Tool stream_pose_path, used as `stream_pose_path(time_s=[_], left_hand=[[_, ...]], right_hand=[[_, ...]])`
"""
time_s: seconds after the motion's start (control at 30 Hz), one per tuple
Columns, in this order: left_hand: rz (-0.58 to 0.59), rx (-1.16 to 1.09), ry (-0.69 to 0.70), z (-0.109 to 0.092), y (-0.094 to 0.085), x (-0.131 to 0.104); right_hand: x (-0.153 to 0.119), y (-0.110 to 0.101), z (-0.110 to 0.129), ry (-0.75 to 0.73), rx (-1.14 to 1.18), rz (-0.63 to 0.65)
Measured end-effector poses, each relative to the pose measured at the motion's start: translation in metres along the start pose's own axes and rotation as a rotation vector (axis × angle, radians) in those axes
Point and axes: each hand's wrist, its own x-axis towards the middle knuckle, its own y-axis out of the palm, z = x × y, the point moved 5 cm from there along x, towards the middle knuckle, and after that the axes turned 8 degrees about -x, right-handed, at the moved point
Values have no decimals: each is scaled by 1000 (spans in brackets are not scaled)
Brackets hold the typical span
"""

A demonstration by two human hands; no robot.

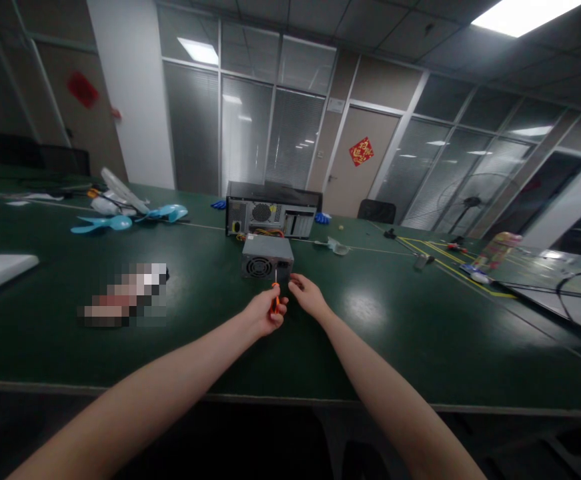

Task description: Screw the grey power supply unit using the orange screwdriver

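A grey computer power supply [270,248] stands on the green table, its fan grille and socket facing me. My left hand [267,312] is closed round the orange handle of a screwdriver [275,293]. The screwdriver's shaft points up at the front face of the power supply, between fan and socket; whether the tip sits in a screw is too small to tell. At the lower right front corner of the unit, my right hand [309,295] has its bent fingertips against the casing. Right behind lies a black computer case [275,200], with coloured cables [270,233] showing between the two.
Blue gloves [322,218] lie beside the case. To the left are light-blue fan blades [165,213], a white fan part [123,190], a white device [3,272] and a pixelated object [125,293]. A small clear plastic bag [337,247] lies right of the case. Yellow tape [453,263] marks the far right.
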Motion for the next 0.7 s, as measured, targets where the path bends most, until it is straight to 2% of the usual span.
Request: stream_pose_path(time_s=[0.7], left_hand=[[15, -37, -11, -2, 1, -4]], right_hand=[[0, 1, 0, 0, 16, -7]])
